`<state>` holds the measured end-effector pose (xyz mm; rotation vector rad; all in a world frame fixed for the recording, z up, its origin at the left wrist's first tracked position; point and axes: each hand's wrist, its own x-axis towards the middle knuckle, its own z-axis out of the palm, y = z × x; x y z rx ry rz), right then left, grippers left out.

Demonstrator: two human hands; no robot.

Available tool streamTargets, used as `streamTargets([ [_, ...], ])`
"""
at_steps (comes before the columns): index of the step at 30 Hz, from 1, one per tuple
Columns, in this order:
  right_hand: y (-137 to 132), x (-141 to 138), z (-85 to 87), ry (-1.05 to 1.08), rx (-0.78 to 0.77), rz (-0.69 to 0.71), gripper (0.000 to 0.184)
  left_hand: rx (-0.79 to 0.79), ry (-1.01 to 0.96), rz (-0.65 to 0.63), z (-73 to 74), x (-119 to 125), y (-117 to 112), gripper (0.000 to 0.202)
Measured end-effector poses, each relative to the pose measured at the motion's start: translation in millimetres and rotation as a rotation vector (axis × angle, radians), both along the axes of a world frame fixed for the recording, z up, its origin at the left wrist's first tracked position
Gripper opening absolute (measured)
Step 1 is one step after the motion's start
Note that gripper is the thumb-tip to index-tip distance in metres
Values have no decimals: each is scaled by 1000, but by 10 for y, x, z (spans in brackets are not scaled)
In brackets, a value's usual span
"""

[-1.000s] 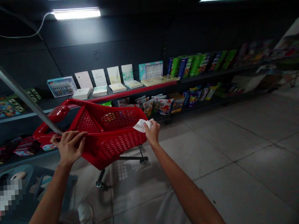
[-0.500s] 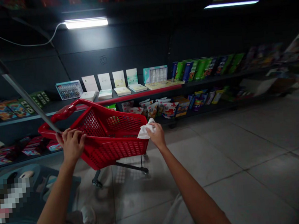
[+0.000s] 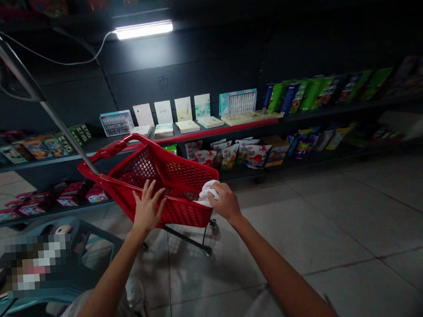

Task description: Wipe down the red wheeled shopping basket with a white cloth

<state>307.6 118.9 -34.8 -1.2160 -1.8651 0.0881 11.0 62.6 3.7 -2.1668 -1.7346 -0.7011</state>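
Note:
A small red shopping cart [image 3: 189, 212] with perforated basket walls stands before me, its curved handle at the left end. My left hand [image 3: 148, 208] is open, fingers spread over the cart's near rim; whether it touches the rim I cannot tell. My right hand [image 3: 225, 199] grips a crumpled white cloth [image 3: 208, 192] against the near right corner of the basket. Part of the cloth is hidden behind the fingers. A metal pole [image 3: 62, 127] with a dark grip slants down to the handle end of the cart.
Behind the cart runs a dark shelf with upright books [image 3: 183, 110], boxed sets and green packs [image 3: 311, 94]. Snack bags [image 3: 229, 156] fill the lower shelf. A blue-grey plastic stool [image 3: 94, 232] stands at lower left. A lit tube lamp [image 3: 144, 30] hangs above.
My left hand has left the handle end and moved right along the near rim, its fingers spreading. My right hand stays at the basket corner with the cloth. The view has shifted left.

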Motion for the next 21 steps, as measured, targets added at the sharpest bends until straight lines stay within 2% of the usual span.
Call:
streamTargets([
  [2,-53,-53,-5,16,4,39,13,-53,2,-32,-30,151,-44,39],
  [5,-79,-101,-53,26,-5,86,15,-77,-35,1,-57,241,-70,32],
  [12,-71,-125,-160,37,10,126,20,3,-98,127,-99,225,-20,28],
  [17,-152,-162,-133,54,5,176,20,47,-151,160,-148,209,42,25],
  [21,-152,-120,-101,-37,-9,282,21,86,-176,164,-165,126,47,27],
])
